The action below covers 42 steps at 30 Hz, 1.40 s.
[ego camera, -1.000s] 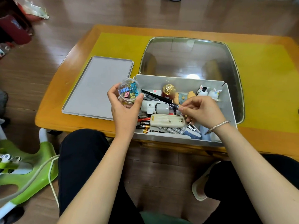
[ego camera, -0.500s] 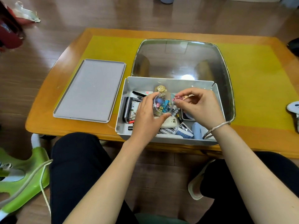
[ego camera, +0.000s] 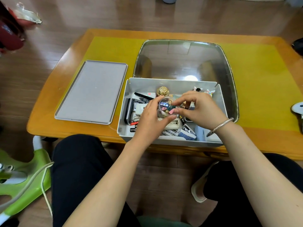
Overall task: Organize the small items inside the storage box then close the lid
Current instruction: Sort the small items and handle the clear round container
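Note:
A grey storage box (ego camera: 170,141) stands open at the table's near edge, crowded with pens, batteries, a white remote, a gold-topped bottle (ego camera: 162,91) and small figurines (ego camera: 210,92). Above the box's middle my left hand (ego camera: 150,120) grips a small clear round container (ego camera: 165,107) of coloured binder clips. My right hand (ego camera: 200,108) meets it from the right, its fingertips pinching a pink binder clip (ego camera: 171,111) at the container's rim. The flat grey lid (ego camera: 92,91) lies on the table left of the box.
A glass panel (ego camera: 185,59) is set in the wooden table (ego camera: 49,128) behind the box, with yellow matting around it. A green plastic object with a cable (ego camera: 26,182) sits on the floor at lower left. My knees are under the table's edge.
My left hand carried the clip container from the box's left corner to over its middle. My right hand lifted from among the items and brought a pink clip to the container.

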### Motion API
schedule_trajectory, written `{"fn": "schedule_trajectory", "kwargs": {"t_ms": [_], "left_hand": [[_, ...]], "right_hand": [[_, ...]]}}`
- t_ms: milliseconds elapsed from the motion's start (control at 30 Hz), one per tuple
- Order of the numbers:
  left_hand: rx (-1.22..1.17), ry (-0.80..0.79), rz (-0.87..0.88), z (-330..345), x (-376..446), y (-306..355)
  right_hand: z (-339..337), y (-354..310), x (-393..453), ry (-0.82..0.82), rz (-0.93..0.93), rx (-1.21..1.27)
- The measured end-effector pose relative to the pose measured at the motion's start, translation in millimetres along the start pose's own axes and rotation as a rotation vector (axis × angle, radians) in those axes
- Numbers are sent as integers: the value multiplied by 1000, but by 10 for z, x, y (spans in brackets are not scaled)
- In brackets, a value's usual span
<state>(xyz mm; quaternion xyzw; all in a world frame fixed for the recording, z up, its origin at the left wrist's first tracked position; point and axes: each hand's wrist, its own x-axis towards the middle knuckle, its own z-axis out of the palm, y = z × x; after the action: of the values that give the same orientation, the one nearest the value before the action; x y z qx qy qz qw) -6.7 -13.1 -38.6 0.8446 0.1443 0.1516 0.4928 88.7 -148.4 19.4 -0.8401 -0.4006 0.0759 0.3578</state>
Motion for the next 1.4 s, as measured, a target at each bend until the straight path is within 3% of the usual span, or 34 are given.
{"fn": "schedule_trajectory", "kwargs": {"t_ms": [267, 500, 633, 1400], "left_hand": [[56, -59, 58, 10, -2, -29], [-10, -111, 12, 5, 16, -51], [-77, -128, -19, -8, 29, -37], [-31, -125, 3, -2, 32, -100]], "right_hand": [[74, -16, 31, -101, 1, -123], [57, -12, -14, -81, -41, -46], [-49, 44, -28, 28, 14, 69], [38, 0, -2, -181, -25, -128]]}}
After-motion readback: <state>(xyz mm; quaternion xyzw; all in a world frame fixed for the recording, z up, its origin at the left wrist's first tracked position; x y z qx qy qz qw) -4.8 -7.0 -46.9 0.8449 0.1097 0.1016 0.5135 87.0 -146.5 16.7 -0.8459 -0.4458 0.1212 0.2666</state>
